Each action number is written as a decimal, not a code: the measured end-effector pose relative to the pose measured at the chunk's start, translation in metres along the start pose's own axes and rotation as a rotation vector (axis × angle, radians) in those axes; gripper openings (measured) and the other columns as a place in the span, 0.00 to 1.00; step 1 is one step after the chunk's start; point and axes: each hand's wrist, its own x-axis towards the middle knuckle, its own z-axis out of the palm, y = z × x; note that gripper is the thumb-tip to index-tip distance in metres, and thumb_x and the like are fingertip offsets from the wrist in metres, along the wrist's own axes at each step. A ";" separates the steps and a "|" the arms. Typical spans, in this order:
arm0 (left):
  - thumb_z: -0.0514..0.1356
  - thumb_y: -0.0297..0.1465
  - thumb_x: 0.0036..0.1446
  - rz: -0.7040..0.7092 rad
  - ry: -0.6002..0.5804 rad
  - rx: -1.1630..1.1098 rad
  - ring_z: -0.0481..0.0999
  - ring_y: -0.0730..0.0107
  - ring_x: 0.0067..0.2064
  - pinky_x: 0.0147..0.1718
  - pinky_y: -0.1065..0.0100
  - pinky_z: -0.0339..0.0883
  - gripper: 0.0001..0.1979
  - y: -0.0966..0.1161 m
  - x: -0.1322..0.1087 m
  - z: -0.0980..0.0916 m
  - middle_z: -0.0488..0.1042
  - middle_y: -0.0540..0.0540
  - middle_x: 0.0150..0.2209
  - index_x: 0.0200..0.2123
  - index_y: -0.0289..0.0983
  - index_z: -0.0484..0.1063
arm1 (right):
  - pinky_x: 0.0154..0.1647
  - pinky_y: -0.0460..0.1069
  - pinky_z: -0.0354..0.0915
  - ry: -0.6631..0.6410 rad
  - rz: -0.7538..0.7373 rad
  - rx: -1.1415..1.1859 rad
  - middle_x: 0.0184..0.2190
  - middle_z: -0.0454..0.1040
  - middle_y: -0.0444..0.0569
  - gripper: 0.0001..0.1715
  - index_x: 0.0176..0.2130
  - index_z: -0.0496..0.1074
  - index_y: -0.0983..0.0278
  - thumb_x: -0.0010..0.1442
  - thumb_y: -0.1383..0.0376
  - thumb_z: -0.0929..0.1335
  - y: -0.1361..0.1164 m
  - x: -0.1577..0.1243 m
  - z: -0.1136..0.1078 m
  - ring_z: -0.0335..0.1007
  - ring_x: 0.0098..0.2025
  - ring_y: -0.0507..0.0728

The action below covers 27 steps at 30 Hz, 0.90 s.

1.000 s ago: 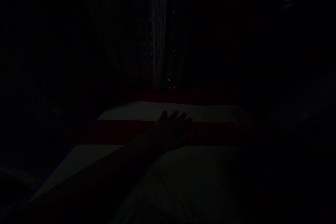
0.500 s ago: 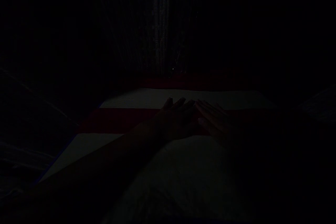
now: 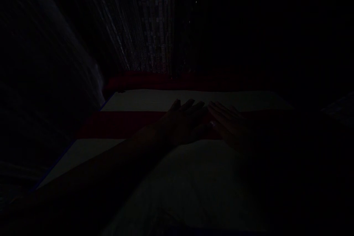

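Note:
Very little light falls on the scene. A pale cloth (image 3: 193, 169) with a dark red band (image 3: 118, 123) across it lies spread out in front of me. My left hand (image 3: 185, 123) rests flat on the red band, its fingers stretched out and slightly spread. Close to its right, my right hand (image 3: 228, 123) also lies on the band with straight fingers, the fingertips slanting toward the left hand. Neither hand holds anything that I can see. Deep shadow hides the right forearm.
A second red strip (image 3: 143, 80) runs along the far edge of the cloth. Behind it rises a dark, ribbed, curtain-like surface (image 3: 155, 25). A blue edge (image 3: 65, 153) borders the cloth on the left. The right side is almost black.
Both hands stay flat on the red band, now slightly farther apart. The view has shifted a little, and more of the ribbed surface at the back left shows.

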 end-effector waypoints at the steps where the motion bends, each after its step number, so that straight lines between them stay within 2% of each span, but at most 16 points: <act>1: 0.37 0.54 0.73 0.001 0.005 0.003 0.37 0.52 0.77 0.71 0.38 0.32 0.38 0.000 0.000 0.000 0.42 0.45 0.77 0.77 0.40 0.43 | 0.77 0.63 0.47 -0.011 0.005 -0.001 0.70 0.57 0.50 0.36 0.71 0.62 0.65 0.77 0.52 0.50 -0.001 0.000 0.000 0.53 0.73 0.59; 11: 0.38 0.54 0.73 0.032 0.046 0.018 0.38 0.51 0.77 0.71 0.38 0.33 0.37 -0.004 -0.001 0.004 0.42 0.45 0.77 0.76 0.41 0.45 | 0.76 0.65 0.48 -0.077 0.031 0.005 0.71 0.56 0.49 0.37 0.71 0.60 0.64 0.76 0.50 0.49 -0.003 0.002 -0.003 0.51 0.74 0.59; 18: 0.39 0.53 0.73 0.020 0.029 0.041 0.39 0.50 0.77 0.71 0.37 0.34 0.36 -0.005 0.000 0.005 0.42 0.46 0.77 0.76 0.41 0.46 | 0.76 0.66 0.47 0.039 0.051 0.010 0.69 0.59 0.49 0.37 0.70 0.63 0.63 0.76 0.48 0.50 -0.006 0.016 -0.011 0.56 0.72 0.60; 27: 0.40 0.53 0.74 0.017 0.029 0.050 0.39 0.51 0.77 0.71 0.38 0.34 0.36 -0.006 -0.002 0.004 0.42 0.47 0.77 0.76 0.42 0.46 | 0.76 0.67 0.46 -0.075 0.081 0.034 0.71 0.57 0.48 0.39 0.69 0.63 0.63 0.75 0.46 0.50 0.003 0.014 -0.007 0.53 0.73 0.61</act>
